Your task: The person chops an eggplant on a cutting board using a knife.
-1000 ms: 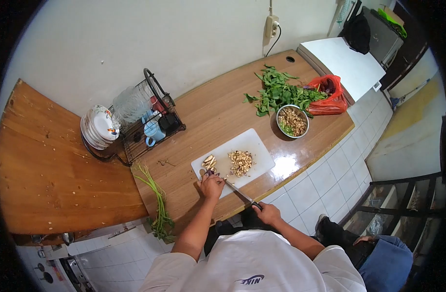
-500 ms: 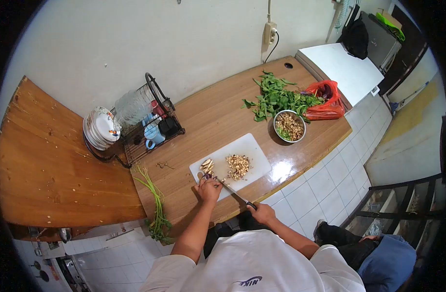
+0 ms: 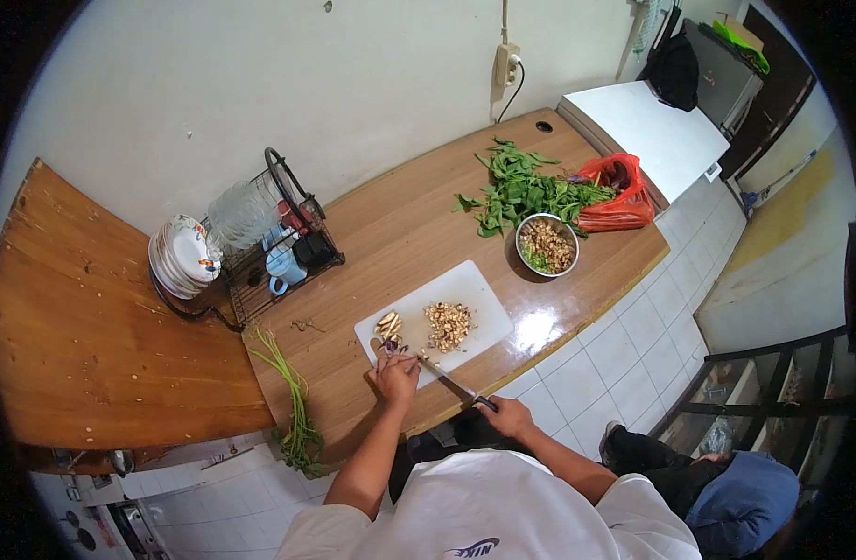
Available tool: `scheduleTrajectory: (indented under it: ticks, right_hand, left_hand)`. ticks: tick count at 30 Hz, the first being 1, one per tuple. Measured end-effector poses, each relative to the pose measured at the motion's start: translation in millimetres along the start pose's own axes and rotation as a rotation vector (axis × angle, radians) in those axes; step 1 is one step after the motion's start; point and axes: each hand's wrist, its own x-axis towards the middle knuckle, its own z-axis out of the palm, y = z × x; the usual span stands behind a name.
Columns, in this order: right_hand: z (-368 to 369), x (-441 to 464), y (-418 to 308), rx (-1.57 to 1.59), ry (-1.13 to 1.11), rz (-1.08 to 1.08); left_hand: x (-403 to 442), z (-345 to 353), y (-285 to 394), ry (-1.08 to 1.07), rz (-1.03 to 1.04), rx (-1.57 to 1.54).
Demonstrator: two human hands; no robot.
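Note:
A white cutting board (image 3: 484,303) lies near the front edge of the wooden table. Chopped pale pieces (image 3: 449,327) are heaped at its middle, with longer cut pieces (image 3: 388,326) at its left. My left hand (image 3: 394,375) is closed at the board's lower left edge, its fingertips on small dark purple pieces (image 3: 392,346). My right hand (image 3: 509,417) is wrapped round the black handle of a knife (image 3: 459,384). The blade points left over the board, its tip beside my left fingers.
A metal bowl (image 3: 547,272) of chopped pieces stands by leafy greens (image 3: 517,187) and a red plastic bag (image 3: 617,217). At left are a dish rack (image 3: 251,299), plates (image 3: 181,257) and green stems (image 3: 299,411). Another person's blue-clothed part (image 3: 745,499) shows at lower right.
The view has shifted slightly, so the table sits a little further left. My hands stay at the board's lower edge, with the knife still in my right hand.

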Motion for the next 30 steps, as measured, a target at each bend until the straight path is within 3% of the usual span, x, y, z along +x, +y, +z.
scheduleTrajectory:
  ticks: [3, 8, 12, 17, 27, 30]
  right_hand:
    - [-12, -2, -2, 0.007, 0.025, -0.007]
    - [-16, -1, 2, -0.077, 0.102, -0.036]
    - [-21, 0, 2, -0.126, 0.134, -0.071]
    - [-24, 2, 3, -0.164, 0.186, -0.114]
    - [-31, 10, 1, -0.231, 0.211, -0.144]
    - [-32, 10, 1, -0.241, 0.188, -0.150]
  left_hand:
    - [-3, -1, 5, 0.007, 0.087, -0.052]
    - [-1, -4, 17, 0.097, -0.057, -0.157]
    - [6, -15, 31, 0.142, -0.021, -0.176]
    - [15, -15, 31, 0.064, 0.251, -0.055]
    - [28, -10, 38, 0.049, 0.318, -0.068]
    - [28, -8, 40, -0.042, 0.257, -0.017]
